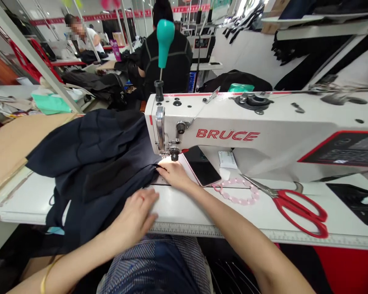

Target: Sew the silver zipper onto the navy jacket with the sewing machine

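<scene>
Dark navy fabric (101, 151) lies in a heap on the left of the sewing machine bed, and part of it hangs over the table's front edge. My right hand (173, 173) is at the needle area of the white sewing machine (227, 118), its fingers closed on the edge of the fabric. My left hand (138, 212) is by the fabric's near right side, somewhat blurred, with fingers apart and nothing held in them. The needle and presser foot are mostly hidden behind the machine head and my right hand.
Right of the needle lie a black phone (200, 165), a pink beaded loop (237, 192) and red-handled scissors (297, 208). A teal-handled screwdriver (165, 43) stands upright on the machine head. A measuring tape (184, 229) runs along the table edge. Two people sit farther back.
</scene>
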A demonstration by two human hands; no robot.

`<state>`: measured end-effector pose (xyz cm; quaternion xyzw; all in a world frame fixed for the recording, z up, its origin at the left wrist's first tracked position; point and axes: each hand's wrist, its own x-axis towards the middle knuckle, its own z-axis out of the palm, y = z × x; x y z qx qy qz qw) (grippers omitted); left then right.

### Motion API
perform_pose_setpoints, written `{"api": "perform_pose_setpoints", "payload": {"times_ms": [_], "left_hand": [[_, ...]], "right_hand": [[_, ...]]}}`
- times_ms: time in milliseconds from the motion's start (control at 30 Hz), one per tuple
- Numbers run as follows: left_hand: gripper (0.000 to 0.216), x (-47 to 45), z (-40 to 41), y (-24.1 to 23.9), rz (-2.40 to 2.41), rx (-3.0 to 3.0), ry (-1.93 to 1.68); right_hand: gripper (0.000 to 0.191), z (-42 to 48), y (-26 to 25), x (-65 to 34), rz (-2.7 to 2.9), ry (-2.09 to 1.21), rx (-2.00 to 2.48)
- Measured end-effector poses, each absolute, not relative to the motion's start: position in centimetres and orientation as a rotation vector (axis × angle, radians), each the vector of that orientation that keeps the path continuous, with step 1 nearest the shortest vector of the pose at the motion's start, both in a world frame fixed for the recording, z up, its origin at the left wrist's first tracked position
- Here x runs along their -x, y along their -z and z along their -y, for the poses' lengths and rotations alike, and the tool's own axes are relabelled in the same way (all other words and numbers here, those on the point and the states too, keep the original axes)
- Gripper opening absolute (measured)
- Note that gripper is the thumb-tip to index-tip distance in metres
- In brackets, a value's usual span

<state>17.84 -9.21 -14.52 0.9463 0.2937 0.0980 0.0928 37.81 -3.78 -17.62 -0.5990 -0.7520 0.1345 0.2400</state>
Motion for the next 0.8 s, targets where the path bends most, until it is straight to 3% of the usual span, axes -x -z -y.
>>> {"api": "perform_pose_setpoints", "payload": {"times_ms": [133, 267, 500, 800], "left_hand": [[0.045, -20.6, 4.5, 17.4, -1.305, -2.945, -0.525], [0.032, -22.6, 1.5, 17.8, -1.345, -2.992, -0.642], [0.004, -21.9, 0.7, 16.9, -1.239, -3.037, -0.485], [0.013, -21.1, 2.7, 14.4, -1.074, -3.426, -0.311]], "right_hand": [[0.023, 4.0, 17.9, -37.7, 1.972, -0.366, 1.683], [0.024, 4.3, 17.9, -37.9, 1.940, -0.384, 1.688], [0.019, 3.9, 18.1, -38.5, 2.020, -0.407, 1.578], [0.014, 5.4, 17.1, -37.7, 2.173, -0.268, 1.548]]}}
